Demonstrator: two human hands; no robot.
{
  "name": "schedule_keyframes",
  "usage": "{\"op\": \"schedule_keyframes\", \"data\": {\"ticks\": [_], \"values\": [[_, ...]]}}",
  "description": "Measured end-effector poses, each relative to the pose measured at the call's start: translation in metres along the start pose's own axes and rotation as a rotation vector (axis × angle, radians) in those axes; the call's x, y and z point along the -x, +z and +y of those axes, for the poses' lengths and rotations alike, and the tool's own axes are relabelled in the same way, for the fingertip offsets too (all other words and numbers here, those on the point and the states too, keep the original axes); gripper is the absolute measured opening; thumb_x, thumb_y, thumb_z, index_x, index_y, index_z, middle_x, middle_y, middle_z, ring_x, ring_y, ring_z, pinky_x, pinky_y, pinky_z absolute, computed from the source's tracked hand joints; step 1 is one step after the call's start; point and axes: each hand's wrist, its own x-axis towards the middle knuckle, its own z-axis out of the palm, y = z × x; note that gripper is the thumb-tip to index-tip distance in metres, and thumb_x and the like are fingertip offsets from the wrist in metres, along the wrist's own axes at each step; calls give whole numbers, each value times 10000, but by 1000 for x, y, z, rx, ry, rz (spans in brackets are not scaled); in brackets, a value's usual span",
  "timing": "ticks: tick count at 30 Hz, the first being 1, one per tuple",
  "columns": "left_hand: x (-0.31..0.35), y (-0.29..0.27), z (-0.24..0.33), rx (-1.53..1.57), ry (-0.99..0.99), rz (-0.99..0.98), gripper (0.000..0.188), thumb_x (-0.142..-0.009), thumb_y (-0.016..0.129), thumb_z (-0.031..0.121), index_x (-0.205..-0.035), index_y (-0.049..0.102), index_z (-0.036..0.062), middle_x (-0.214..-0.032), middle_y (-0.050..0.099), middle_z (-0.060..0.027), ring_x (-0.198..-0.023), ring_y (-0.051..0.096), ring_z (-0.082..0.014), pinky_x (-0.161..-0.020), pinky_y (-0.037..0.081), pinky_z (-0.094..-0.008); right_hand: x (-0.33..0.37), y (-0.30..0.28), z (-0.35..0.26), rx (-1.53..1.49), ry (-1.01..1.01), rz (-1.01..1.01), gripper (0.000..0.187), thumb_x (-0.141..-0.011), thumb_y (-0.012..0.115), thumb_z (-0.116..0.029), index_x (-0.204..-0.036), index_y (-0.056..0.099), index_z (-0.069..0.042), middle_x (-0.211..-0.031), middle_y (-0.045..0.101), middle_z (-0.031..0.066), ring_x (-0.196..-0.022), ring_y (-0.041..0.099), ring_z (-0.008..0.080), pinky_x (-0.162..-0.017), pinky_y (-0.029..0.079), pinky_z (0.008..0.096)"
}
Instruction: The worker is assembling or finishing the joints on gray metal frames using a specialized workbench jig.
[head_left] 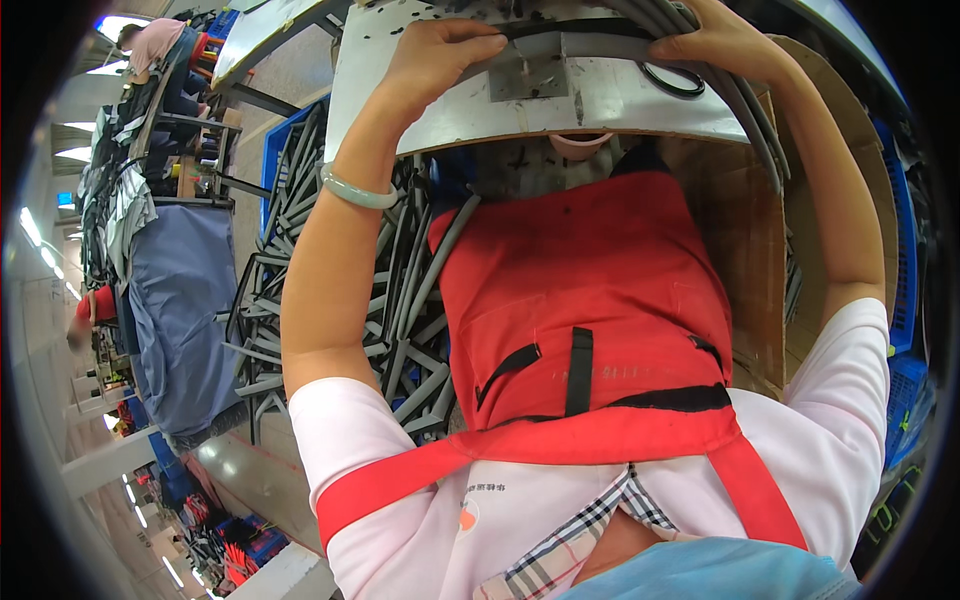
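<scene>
At the far edge of the view both my hands are over a white worktable (440,120). My left hand (437,58) is closed, thumb and fingers pinching one end of a long grey strip (605,45) with a black upper edge. My right hand (715,42) is closed around the strip's other end, so it spans between them in a slight arch. More grey strips (750,118) lie by my right hand and hang over the table's front edge. A black loop (672,82) is on the table near my right thumb. The fingertips of my right hand are partly hidden.
A large heap of grey and black bent strips (400,310) lies left of my red apron (590,270), by a blue crate (272,160). An open cardboard box (745,250) stands right. A pinkish bowl (580,147) is below the table edge. Other people are in the left background.
</scene>
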Motion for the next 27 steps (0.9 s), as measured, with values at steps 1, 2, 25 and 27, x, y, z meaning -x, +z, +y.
{"op": "schedule_keyframes", "data": {"ticks": [1, 2, 25, 27], "values": [[-2, 0, -1, 27, 0, -1, 314, -860, 723, 258, -1088, 731, 41, -917, 705, -29, -819, 626, -88, -786, 478, -215, 0, 0, 0, 1, 2, 3, 368, -755, 769, -265, -972, 616, -10, -796, 603, 13, -773, 539, 115, -703, 455, 303], [-4, 0, -2, 54, 0, -2, 306, -862, 721, 251, -1086, 732, 43, -913, 705, -31, -814, 628, -90, -784, 481, -218, 0, 0, 0, -27, 10, 10, 371, -755, 771, -267, -970, 615, -10, -797, 601, 10, -776, 538, 114, -704, 453, 302], [-10, -52, -78, 391, -187, 332, 231, -851, 685, 127, -1022, 730, -22, -907, 719, -71, -792, 647, -152, -759, 499, -259, 28, -17, 69, -332, -67, 329, 374, -763, 765, -262, -996, 616, -10, -829, 578, -5, -739, 511, 102, -653, 421, 266], [2, -34, -98, 92, -128, 269, 247, -862, 680, 150, -1026, 721, -30, -884, 722, -67, -781, 654, -154, -736, 494, -264, 64, -37, 73, -430, -38, 575, 375, -776, 773, -282, -1010, 636, -22, -830, 603, 12, -733, 551, 101, -649, 447, 260]]}}
